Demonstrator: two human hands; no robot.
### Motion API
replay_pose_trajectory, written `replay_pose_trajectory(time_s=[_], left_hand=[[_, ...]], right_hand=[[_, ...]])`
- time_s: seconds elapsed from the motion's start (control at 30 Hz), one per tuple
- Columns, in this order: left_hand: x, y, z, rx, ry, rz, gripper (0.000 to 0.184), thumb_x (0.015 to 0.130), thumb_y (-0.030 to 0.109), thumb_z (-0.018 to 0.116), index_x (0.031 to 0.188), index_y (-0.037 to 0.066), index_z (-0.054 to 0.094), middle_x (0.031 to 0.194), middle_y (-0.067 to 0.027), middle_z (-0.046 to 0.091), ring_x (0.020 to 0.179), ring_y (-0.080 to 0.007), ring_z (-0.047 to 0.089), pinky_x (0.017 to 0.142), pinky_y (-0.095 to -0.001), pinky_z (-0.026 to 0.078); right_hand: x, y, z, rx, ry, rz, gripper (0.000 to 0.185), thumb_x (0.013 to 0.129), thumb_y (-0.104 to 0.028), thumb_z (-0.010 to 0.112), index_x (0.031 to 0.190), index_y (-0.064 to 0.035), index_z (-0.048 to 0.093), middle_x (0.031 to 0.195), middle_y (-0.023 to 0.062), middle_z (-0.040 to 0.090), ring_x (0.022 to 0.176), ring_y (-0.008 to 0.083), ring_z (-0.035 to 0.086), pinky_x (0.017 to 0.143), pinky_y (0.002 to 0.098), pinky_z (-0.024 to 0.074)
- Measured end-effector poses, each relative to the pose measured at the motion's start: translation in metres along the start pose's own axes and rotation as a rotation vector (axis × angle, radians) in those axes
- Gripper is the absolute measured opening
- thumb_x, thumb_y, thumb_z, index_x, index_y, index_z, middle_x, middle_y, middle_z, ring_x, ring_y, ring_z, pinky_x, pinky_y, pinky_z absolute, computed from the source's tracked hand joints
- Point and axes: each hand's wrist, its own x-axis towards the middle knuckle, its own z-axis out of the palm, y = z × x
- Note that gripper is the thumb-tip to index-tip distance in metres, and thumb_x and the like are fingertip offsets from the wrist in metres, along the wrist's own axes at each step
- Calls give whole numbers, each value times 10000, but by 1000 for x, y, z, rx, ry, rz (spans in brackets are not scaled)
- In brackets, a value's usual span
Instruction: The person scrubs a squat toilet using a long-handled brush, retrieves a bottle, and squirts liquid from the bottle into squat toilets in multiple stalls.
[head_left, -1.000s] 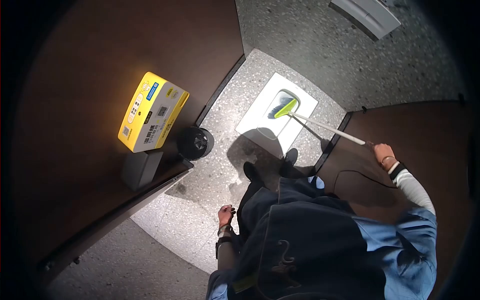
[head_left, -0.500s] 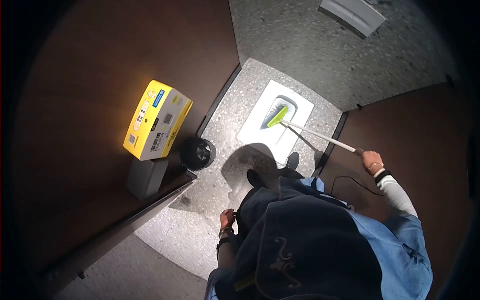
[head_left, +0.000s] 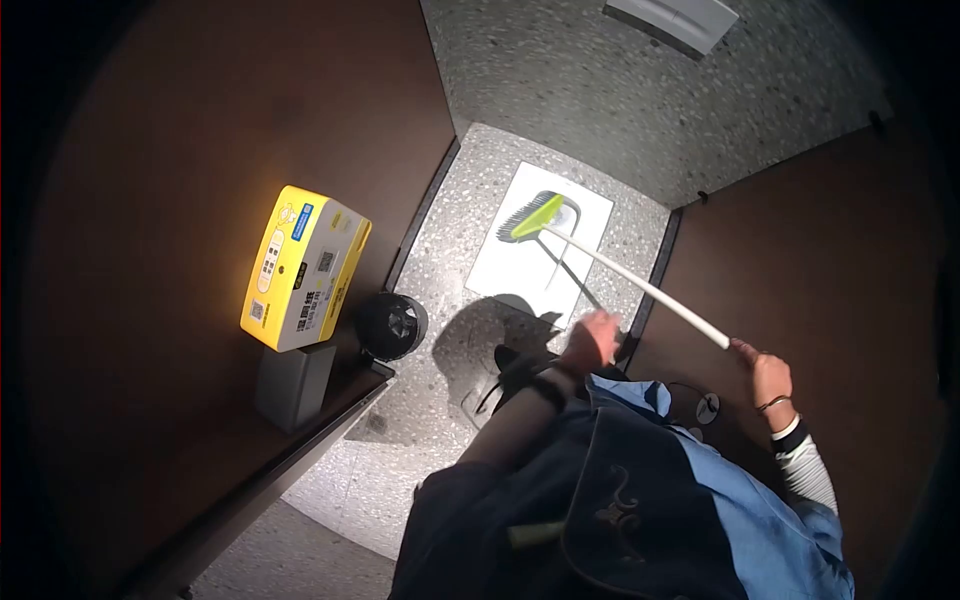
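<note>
My right hand (head_left: 769, 377) is closed round the end of the white handle of a broom (head_left: 640, 284). The broom's green head with dark bristles (head_left: 536, 216) is tilted over a white squat toilet (head_left: 510, 262) set in the speckled floor, and covers part of its basin. My left hand (head_left: 594, 340) is in front of my body, below the toilet's lower right edge and to the left of the handle. It is smeared by motion, and its fingers cannot be made out clearly.
A yellow and white dispenser box (head_left: 306, 270) is on the brown left wall, above a grey box (head_left: 295, 385). A black waste bin (head_left: 391, 326) stands beside them. A brown partition (head_left: 800, 270) rises at the right. A white fixture (head_left: 680, 22) is on the speckled wall.
The broom head has come up out of the basin and shifted left. My left hand has swung from beside my body up and right towards the handle. My right hand has moved lower, still holding the broom.
</note>
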Motion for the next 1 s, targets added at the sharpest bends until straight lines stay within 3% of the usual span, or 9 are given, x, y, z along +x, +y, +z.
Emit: replay_pose_trajectory(time_s=[0.1, 0.2, 0.27, 0.33, 0.4, 0.53, 0.63, 0.77, 1.0], left_hand=[[39, 40, 21, 118, 3, 187, 617, 652, 173, 660, 1215, 90, 422, 1277, -136, 366, 1162, -297, 363, 949, -427, 298], [51, 10, 65, 85, -189, 136, 161, 669, 179, 593, 791, 75, 582, 930, -132, 572, 973, -292, 507, 840, -420, 384], [37, -16, 96, 57, -244, 12, 128, 663, 211, 575, 627, 90, 597, 687, -103, 574, 774, -280, 568, 772, -389, 395], [25, -17, 111, 64, -181, 73, 155, 671, 235, 580, 635, 86, 598, 690, -102, 578, 762, -284, 570, 735, -397, 406], [26, -25, 136, -58, -34, 239, 268, 707, 318, 590, 613, 67, 590, 659, -122, 577, 704, -310, 575, 657, -427, 416], [53, 19, 128, -205, -211, 239, 402, 745, 383, 581, 536, 41, 556, 576, -166, 535, 627, -339, 546, 635, -432, 409], [78, 49, 115, -155, 34, 381, 359, 758, 336, 583, 551, 42, 568, 573, -159, 538, 623, -330, 546, 635, -440, 401], [93, 93, 57, -18, -229, 125, 329, 792, 360, 551, 666, 60, 607, 791, -101, 582, 878, -315, 511, 727, -630, 360], [79, 93, 44, 4, -61, 143, 314, 782, 346, 552, 650, 67, 606, 731, -98, 586, 834, -297, 534, 736, -546, 393]], right_hand=[[-1, -32, 23, 20, -17, -83, 345, 753, -54, 480, 1063, -174, 572, 682, 149, 593, 629, 299, 602, 554, 392, 486], [6, -54, 44, 236, -245, -214, 443, 691, -29, 543, 1126, -109, 526, 804, 176, 599, 684, 326, 597, 625, 398, 484], [11, -45, 75, 509, -340, -258, 473, 675, -7, 547, 1143, -59, 507, 855, 185, 601, 728, 342, 589, 670, 391, 476], [10, -44, 67, 666, -511, -159, 470, 691, 5, 516, 1158, -28, 485, 876, 202, 601, 823, 362, 580, 722, 410, 463], [-2, -42, 86, 359, -409, -192, 443, 743, -70, 485, 1186, -75, 476, 814, 198, 607, 776, 350, 592, 704, 404, 469], [-2, -39, 20, 84, -486, -134, 412, 767, -88, 472, 1178, -108, 488, 773, 176, 617, 739, 341, 602, 665, 428, 473], [1, -17, -1, 105, -308, -113, 372, 730, -65, 484, 1094, -98, 554, 720, 168, 607, 659, 320, 596, 594, 417, 471], [3, 2, -25, 283, -61, -124, 306, 677, -42, 549, 972, -86, 617, 709, 158, 598, 644, 329, 580, 593, 405, 464], [-7, -10, -48, 343, -64, -104, 274, 679, -53, 583, 947, -90, 625, 717, 161, 593, 644, 323, 580, 589, 398, 463]])
